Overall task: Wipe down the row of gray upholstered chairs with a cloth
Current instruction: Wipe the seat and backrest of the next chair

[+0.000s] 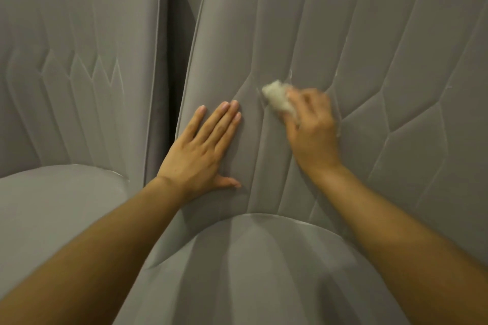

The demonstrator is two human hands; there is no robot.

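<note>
Your left hand (200,150) lies flat on the backrest (369,34) of the chair (412,166) directly in front of you. The fingers are straight and close together, the thumb is spread to the side, and the palm is against the gray fabric near the backrest's left edge. It holds nothing.

Your right hand (314,129) is just beside it, to the right and slightly higher on the same backrest. Its fingers are curled round a small white cloth (277,97), which is bunched up and sticks out past the fingertips to the upper left. The cloth touches the fabric where several stitched lines (298,21) meet in the middle of the backrest. This hand and the cloth are blurred, so the exact lie of the fingers cannot be made out.

Pale streaks show along some of the seams right of the cloth. The seat (264,272) of this chair fills the lower middle of the view, between your forearms.

A neighbouring chair (79,47) of the same gray fabric and stitching stands close on the left. A narrow dark gap (179,42) separates the two backrests.
</note>
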